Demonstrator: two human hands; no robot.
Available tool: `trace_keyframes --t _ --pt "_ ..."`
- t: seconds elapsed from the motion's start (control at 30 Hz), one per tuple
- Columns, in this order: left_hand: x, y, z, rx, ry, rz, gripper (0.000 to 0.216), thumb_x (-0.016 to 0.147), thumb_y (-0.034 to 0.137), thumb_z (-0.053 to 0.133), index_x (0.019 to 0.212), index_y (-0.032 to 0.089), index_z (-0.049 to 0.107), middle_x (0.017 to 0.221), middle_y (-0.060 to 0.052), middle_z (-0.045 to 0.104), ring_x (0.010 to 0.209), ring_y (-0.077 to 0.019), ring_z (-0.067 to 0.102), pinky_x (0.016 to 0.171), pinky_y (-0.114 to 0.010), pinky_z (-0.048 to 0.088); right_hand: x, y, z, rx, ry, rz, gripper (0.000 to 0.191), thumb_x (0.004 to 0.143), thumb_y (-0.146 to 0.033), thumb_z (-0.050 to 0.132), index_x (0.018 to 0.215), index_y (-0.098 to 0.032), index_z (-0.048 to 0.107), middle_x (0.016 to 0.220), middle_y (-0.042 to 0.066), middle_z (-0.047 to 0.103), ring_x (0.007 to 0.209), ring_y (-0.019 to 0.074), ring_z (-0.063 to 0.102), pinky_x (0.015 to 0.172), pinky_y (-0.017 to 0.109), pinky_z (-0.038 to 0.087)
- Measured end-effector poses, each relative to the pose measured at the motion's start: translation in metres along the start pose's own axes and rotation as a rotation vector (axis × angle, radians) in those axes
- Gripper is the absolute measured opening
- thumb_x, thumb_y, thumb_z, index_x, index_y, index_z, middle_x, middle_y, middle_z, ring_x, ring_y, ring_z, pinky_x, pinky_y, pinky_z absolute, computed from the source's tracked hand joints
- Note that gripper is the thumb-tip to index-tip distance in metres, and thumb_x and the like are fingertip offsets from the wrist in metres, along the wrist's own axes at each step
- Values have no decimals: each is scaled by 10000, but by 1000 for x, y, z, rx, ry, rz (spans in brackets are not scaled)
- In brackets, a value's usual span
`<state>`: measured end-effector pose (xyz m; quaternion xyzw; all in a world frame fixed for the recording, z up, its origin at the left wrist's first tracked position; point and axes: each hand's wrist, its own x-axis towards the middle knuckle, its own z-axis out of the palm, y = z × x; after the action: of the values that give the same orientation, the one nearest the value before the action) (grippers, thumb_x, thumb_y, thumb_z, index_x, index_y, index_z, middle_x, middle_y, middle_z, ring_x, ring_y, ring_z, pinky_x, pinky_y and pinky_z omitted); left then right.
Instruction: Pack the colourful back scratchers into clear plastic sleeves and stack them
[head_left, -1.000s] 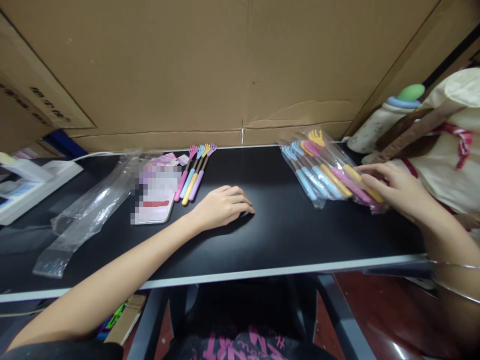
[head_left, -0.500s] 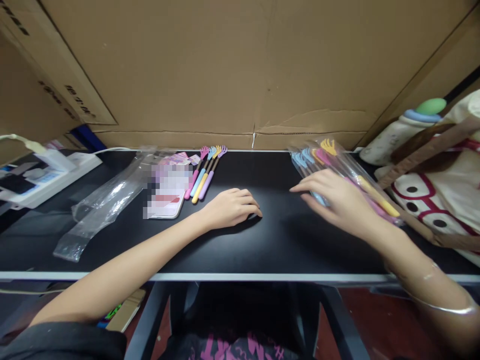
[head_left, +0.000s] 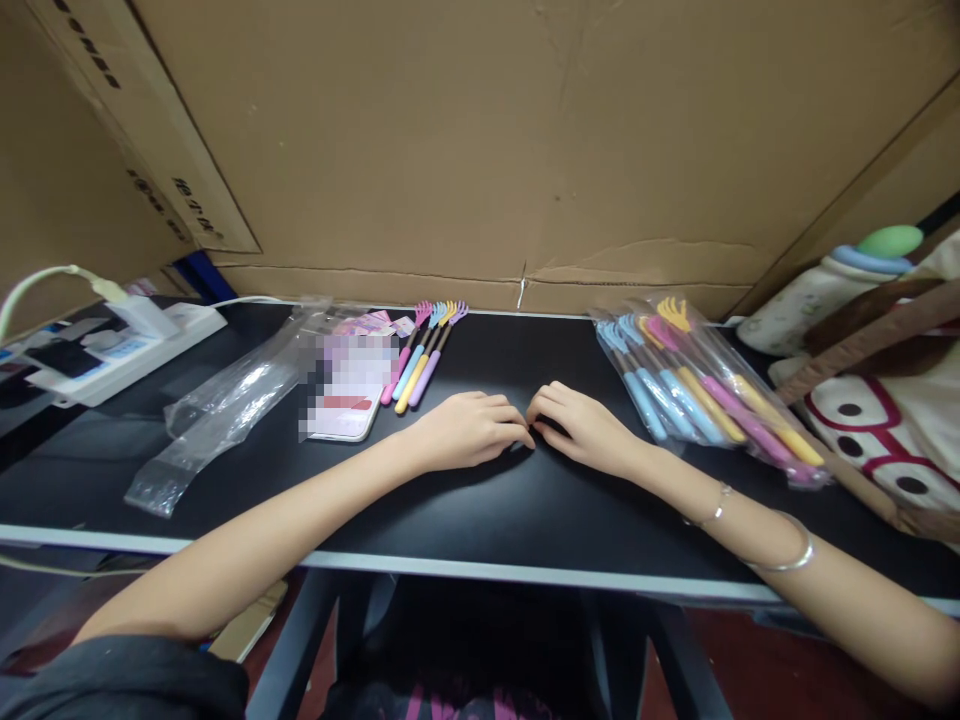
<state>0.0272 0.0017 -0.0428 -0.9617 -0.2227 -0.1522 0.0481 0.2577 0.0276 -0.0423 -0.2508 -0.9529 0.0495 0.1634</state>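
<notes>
My left hand (head_left: 469, 430) rests palm down in the middle of the black table (head_left: 465, 520), fingers loosely curled, nothing in it. My right hand (head_left: 581, 432) lies beside it in the same way, and its fingertips touch those of the left hand. It holds nothing, and two bangles sit on that wrist. To the right of my right hand lies a pile of clear bags with coloured back scratchers (head_left: 697, 390). Several loose scratchers (head_left: 422, 342) in pink, blue, yellow and purple lie behind my left hand.
A phone (head_left: 346, 392) and empty clear plastic bags (head_left: 225, 400) lie at the left, with a white power strip (head_left: 127, 340) further left. Cardboard sheets (head_left: 480, 150) wall off the back. A bottle with a green cap (head_left: 825, 290) and a cream bag (head_left: 892, 420) stand at the right.
My right hand has left the pile of bagged scratchers and moved left to the table's middle, meeting my left hand, which has stayed put. The camera has shifted slightly.
</notes>
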Motion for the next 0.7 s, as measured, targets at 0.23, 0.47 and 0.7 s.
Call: trace_keyframes --t 0.23,0.47,0.7 --pt "-30 13 -51 -89 -189 -239 285 949 348 601 1230 313 636 1073 8 722 955 -169 666 822 -261 472 -5 -2 -2 13 -17 14 184 975 -192 414 990 -193 598 971 101 642 888 222 550 766 355 466" --pt "-139 -6 -98 101 -52 -855 475 1007 541 331 1336 273 546 1325 -47 617 1223 -269 544 1019 -418 448 -5 -2 -1 -1 -12 16 194 971 -187 420 997 -190 612 969 100 652 888 226 564 754 361 470" --pt "-260 8 -95 325 -169 -1313 532 944 572 372 1349 255 507 1332 -60 618 1256 -296 534 1065 -434 428 -6 0 0 -29 3 -7 195 974 -193 426 1020 -189 616 984 97 656 885 227 570 749 356 475"
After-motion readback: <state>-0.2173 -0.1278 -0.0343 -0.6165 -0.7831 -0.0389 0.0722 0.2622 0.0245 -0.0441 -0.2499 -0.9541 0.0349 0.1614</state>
